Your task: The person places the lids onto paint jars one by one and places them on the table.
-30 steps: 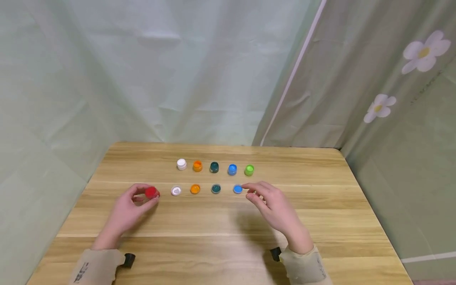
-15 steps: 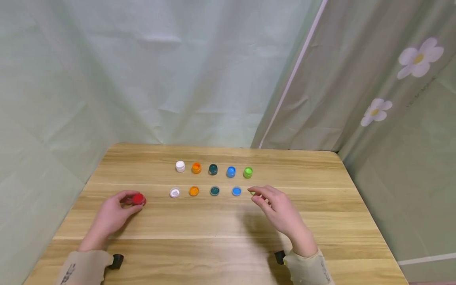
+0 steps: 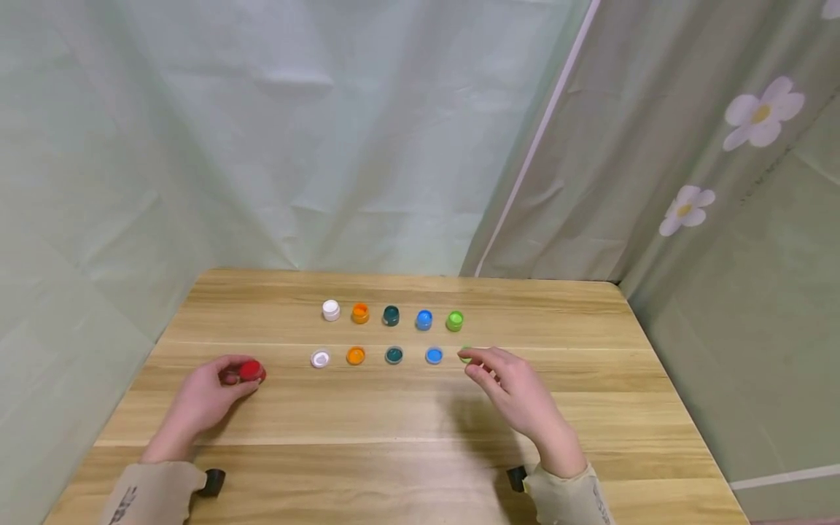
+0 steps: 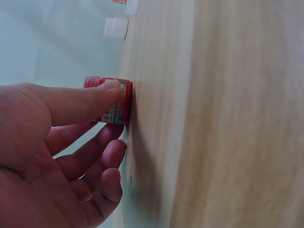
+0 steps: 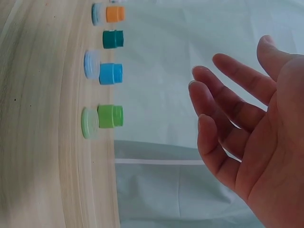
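My left hand (image 3: 206, 394) pinches a small red paint jar (image 3: 251, 370) between thumb and fingers at the table's left side. In the left wrist view the jar (image 4: 116, 102) stands upright, its base at the table, and a printed label shows on its side. My right hand (image 3: 515, 386) hovers above the table with fingers loosely bent and holds nothing. Its fingertips partly cover a green lid (image 3: 466, 355) in the head view. The right wrist view shows that hand (image 5: 237, 114) apart from the green jar (image 5: 110, 116) and the green lid (image 5: 89, 122).
Behind runs a row of uncapped jars: white (image 3: 331, 310), orange (image 3: 360, 313), dark green (image 3: 391, 316), blue (image 3: 424, 320). In front lie matching lids: white (image 3: 320, 358), orange (image 3: 356, 356), dark green (image 3: 394, 355), blue (image 3: 434, 355). Curtains (image 3: 367, 146) hang behind the wooden table (image 3: 367, 474).
My left hand has carried the red paint jar to the left and nearer. My right hand has shifted slightly right from beside the blue lid, and the green lid has come into view.
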The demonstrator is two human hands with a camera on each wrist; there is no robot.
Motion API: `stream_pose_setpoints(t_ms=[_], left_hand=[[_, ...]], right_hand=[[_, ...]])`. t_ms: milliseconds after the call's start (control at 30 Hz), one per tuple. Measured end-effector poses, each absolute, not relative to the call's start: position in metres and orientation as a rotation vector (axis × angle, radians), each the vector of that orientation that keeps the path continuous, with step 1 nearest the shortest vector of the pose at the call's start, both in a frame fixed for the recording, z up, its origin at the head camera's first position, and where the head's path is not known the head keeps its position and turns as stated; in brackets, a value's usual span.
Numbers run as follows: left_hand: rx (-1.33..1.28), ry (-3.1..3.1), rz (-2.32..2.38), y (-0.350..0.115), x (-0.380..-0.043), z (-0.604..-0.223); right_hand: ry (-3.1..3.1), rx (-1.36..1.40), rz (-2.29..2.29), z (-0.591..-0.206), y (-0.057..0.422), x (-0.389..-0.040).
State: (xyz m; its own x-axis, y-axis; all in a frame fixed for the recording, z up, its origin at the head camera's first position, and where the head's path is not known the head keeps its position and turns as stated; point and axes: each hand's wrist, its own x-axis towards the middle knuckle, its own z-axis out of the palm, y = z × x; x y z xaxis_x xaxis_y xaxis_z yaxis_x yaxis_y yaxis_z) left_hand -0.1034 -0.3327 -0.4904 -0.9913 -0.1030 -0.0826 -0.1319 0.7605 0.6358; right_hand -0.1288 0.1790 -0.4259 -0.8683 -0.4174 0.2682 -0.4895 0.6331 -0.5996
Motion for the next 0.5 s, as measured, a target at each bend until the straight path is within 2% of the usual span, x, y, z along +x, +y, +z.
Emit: stream_pose_setpoints(t_ms=[500], left_hand=[[-0.183, 2.885, 1.061, -0.3369, -0.1022, -0.4886]], right_hand=[[-2.775, 0.754, 1.051, -0.4246, 0.1775, -0.1265]])
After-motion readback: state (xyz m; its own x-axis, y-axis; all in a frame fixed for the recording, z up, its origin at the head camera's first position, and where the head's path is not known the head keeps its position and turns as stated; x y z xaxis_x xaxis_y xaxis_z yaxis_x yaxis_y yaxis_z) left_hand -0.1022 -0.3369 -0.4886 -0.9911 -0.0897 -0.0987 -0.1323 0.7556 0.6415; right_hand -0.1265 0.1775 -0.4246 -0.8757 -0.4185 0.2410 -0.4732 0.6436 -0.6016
